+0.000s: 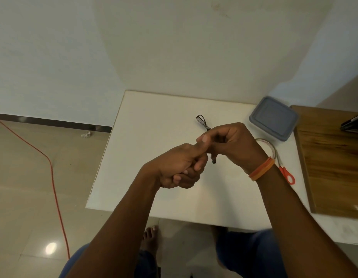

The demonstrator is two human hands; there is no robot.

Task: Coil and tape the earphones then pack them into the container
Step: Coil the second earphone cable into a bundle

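Pinching the coiled earphones at frame centre, the right hand holds them above the table; the left hand curls against it, its hold unclear. The lidded container sits upper right.

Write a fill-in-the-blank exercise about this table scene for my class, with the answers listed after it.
1. The container has its lid ____.
2. The scissors have ____ handles.
3. The coiled earphones are gripped by the ____ hand.
4. The wristbands on the right arm are ____.

Answers: on; red; right; orange
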